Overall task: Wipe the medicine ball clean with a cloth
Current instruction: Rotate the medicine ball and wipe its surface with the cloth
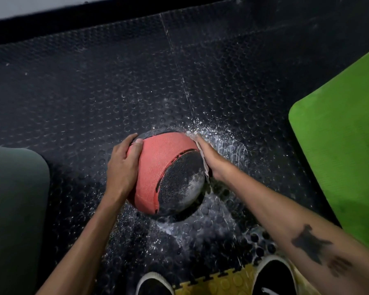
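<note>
A red and black medicine ball (158, 167) sits on the dark studded floor mat, its black panel dusted with white powder. My left hand (120, 167) grips the ball's left side, thumb on top and fingers curled around it. My right hand (209, 155) presses a thin white cloth (201, 154) flat against the ball's right side; only the cloth's edge shows between palm and ball. The fingertips of my right hand are hidden behind the ball.
White powder (226, 141) is scattered on the black rubber floor (94, 92) around the ball. A green mat (339, 135) lies at the right, a dark grey pad (13, 199) at the left. Two black shoes (273, 277) stand on yellow tile at the bottom.
</note>
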